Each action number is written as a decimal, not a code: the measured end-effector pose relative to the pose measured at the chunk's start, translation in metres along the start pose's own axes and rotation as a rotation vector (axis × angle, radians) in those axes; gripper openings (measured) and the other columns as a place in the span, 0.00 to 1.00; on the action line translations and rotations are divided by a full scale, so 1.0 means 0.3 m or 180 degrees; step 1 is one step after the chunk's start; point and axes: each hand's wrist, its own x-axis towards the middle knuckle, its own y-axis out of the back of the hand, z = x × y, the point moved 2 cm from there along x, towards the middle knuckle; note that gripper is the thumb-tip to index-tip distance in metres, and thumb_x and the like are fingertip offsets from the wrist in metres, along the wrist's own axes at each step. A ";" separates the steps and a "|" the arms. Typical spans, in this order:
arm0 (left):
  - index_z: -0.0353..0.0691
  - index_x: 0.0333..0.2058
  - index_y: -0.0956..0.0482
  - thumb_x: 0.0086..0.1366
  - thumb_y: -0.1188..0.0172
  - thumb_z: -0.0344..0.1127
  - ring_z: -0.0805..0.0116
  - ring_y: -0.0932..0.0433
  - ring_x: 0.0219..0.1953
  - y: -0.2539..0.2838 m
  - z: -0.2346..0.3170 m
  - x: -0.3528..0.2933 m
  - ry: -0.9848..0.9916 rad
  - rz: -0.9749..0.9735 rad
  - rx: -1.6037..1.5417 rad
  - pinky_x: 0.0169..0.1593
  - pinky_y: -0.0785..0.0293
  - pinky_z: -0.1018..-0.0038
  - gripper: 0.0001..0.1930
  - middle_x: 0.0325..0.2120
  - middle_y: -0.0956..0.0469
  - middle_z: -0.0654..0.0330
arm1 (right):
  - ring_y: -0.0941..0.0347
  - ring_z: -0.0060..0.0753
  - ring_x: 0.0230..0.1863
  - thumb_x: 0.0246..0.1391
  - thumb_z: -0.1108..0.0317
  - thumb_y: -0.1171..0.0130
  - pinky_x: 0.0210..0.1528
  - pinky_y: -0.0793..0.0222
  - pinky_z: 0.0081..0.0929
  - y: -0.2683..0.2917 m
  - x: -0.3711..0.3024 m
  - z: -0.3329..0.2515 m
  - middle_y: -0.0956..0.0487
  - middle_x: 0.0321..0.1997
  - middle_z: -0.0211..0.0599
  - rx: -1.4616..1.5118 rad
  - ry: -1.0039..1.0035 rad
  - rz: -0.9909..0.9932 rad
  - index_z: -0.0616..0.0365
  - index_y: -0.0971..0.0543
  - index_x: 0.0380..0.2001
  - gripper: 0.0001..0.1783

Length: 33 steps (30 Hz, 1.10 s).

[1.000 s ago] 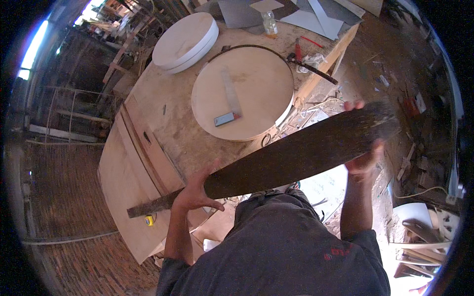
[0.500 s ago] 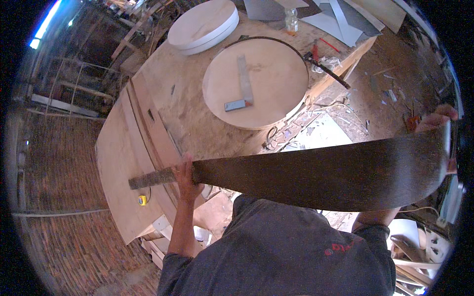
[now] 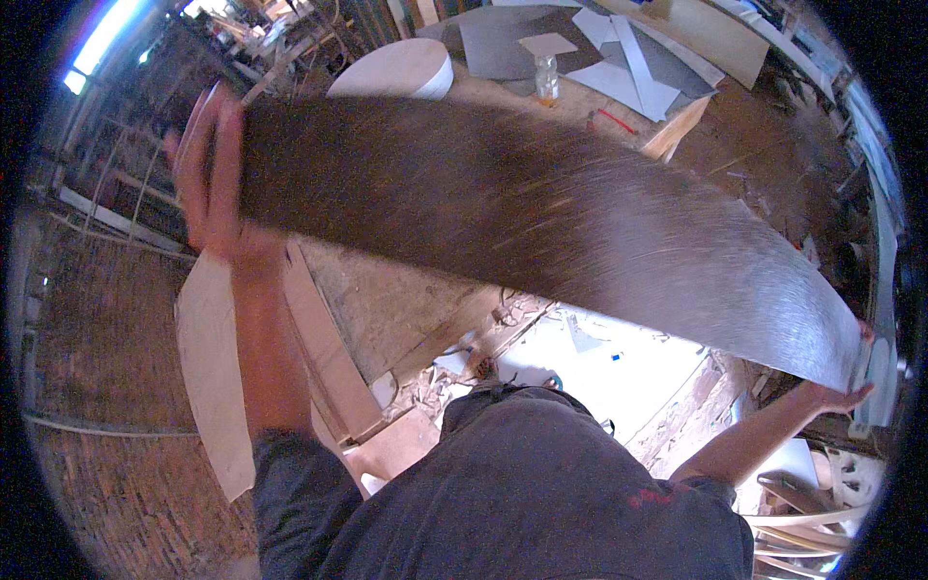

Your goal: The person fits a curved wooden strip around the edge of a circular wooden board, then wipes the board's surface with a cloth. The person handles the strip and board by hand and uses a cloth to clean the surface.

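Note:
A long, flexible dark brown laminate strip [image 3: 464, 193] with a streaky surface spans the space in front of me, raised over the workbench [image 3: 372, 300]. My left hand [image 3: 217, 179] is at its left end, fingers extended and blurred along the edge. Down at the lower right, my right hand [image 3: 833, 394] grips the other end, which bends and catches the light. The strip hides most of the bench top behind it. Beyond its upper edge, a thick round white-edged disc [image 3: 416, 72] is partly covered.
Grey and white sheets [image 3: 628, 72] lie at the bench's far end, beside a clear bottle [image 3: 546, 82] and a slim red item [image 3: 616, 121]. A bright white panel [image 3: 628, 362] is below. Curved wooden pieces [image 3: 802, 527] are piled at lower right.
The strip's left end has swung up and away over the bench, with my left hand at that end. Its right end has dropped with my right hand. The round board and square are now hidden.

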 end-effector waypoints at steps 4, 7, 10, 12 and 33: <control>0.55 0.70 0.28 0.64 0.34 0.35 0.53 0.29 0.69 -0.312 0.198 0.229 0.0023 -0.0136 -0.0967 0.75 0.45 0.46 0.34 0.66 0.26 0.51 | 0.36 0.57 0.69 0.37 0.50 0.33 0.76 0.44 0.53 0.061 -0.114 -0.264 0.33 0.64 0.58 -0.0234 0.0585 0.0299 0.71 0.38 0.67 0.55; 0.43 0.56 0.14 0.52 0.22 0.49 0.52 0.19 0.56 -0.544 0.392 0.367 -0.0475 0.0758 -0.1348 0.66 0.34 0.54 0.33 0.53 0.18 0.49 | 0.36 0.56 0.68 0.37 0.49 0.33 0.75 0.43 0.52 0.082 -0.198 -0.380 0.33 0.64 0.57 -0.0750 0.0677 0.0616 0.70 0.37 0.66 0.55; 0.55 0.62 0.18 0.63 0.32 0.36 0.57 0.22 0.60 -0.673 0.636 0.466 0.0059 0.0324 -0.2017 0.68 0.39 0.46 0.26 0.59 0.22 0.55 | 0.36 0.56 0.67 0.38 0.49 0.33 0.74 0.43 0.52 0.070 -0.264 -0.521 0.32 0.63 0.57 -0.1259 0.0822 0.0874 0.70 0.37 0.66 0.54; 0.59 0.63 0.20 0.65 0.36 0.29 0.56 0.25 0.64 -0.809 0.773 0.534 -0.0106 0.0921 -0.2592 0.73 0.50 0.37 0.28 0.60 0.23 0.57 | 0.36 0.55 0.67 0.38 0.49 0.33 0.73 0.43 0.52 0.047 -0.304 -0.562 0.32 0.62 0.56 -0.1520 0.0839 0.1028 0.70 0.37 0.65 0.54; 0.34 0.40 0.17 0.64 0.26 0.50 0.64 0.17 0.37 -0.270 0.956 -0.874 0.4344 -0.5455 -0.5241 0.40 0.21 0.67 0.22 0.31 0.20 0.62 | 0.34 0.52 0.62 0.41 0.46 0.33 0.67 0.40 0.49 -0.263 -0.605 -0.877 0.31 0.58 0.52 -0.4047 0.0653 0.2421 0.67 0.35 0.63 0.50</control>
